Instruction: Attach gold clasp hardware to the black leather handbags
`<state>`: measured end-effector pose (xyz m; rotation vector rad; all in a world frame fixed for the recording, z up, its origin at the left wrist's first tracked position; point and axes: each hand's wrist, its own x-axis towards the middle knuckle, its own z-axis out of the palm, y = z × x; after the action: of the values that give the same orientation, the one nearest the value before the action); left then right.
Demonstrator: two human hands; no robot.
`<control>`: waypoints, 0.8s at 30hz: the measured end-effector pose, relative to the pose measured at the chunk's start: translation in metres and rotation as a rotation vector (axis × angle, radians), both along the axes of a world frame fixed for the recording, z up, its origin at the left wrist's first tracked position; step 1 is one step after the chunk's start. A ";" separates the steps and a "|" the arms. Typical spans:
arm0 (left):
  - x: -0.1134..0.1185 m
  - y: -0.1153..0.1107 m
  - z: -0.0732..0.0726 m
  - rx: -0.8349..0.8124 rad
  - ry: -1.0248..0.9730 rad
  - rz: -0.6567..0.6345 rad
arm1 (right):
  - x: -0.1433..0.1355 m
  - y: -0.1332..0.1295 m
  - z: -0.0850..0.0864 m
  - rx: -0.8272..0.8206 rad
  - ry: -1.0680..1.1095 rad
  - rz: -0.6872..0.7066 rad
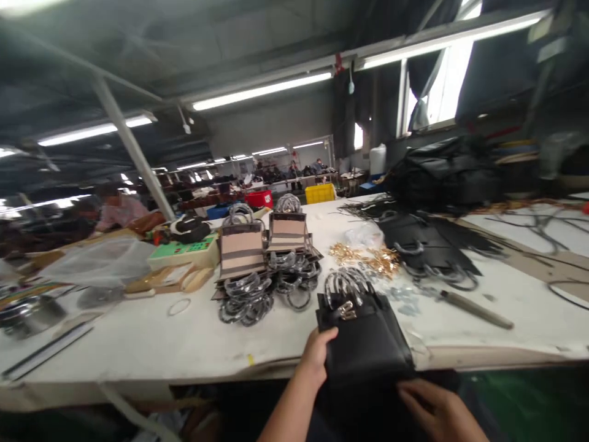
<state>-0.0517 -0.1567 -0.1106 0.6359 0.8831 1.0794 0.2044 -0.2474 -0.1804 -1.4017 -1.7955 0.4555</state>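
A black leather bag piece (363,347) is at the table's front edge, with wrapped ring handles (343,285) and a gold clasp (347,310) at its top. My left hand (316,353) grips its left side, thumb on the front face and the other fingers hidden behind. At the bag's lower right corner is my right hand (427,402), blurred, its fingers apart and nothing seen in them. Right of the bag, small clear pieces (405,301) lie near a knife-like tool (478,309). Gold hardware (384,261) is heaped behind the bag.
Stacked bag pieces with wrapped handles (248,298) stand left of centre. Flat black pieces (427,242) lie at the right. A green-topped box (184,250), a metal bowl (30,314) and a ruler-like strip (48,350) are at the left. A person (120,212) is in the background.
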 end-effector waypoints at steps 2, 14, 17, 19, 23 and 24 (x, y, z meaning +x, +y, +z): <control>0.004 0.008 0.003 -0.036 -0.006 0.000 | 0.013 0.020 0.018 0.114 0.004 -0.136; 0.003 0.058 -0.010 0.705 1.222 0.432 | -0.018 0.085 0.008 0.078 -0.069 -0.273; -0.001 0.062 -0.018 0.898 1.372 0.356 | -0.009 0.087 0.019 0.053 -0.036 -0.242; -0.003 0.066 -0.023 0.929 1.405 0.324 | -0.001 0.097 0.030 0.055 0.005 -0.229; -0.002 0.076 -0.027 0.954 1.412 0.325 | 0.024 0.149 0.055 0.051 0.127 -0.201; -0.001 0.078 -0.027 0.968 1.415 0.327 | 0.033 0.168 0.060 0.032 0.136 -0.216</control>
<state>-0.0530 -0.0785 -0.1374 2.2823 1.6664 1.2658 0.2375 -0.0789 -0.1204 -1.4858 -1.5174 0.3963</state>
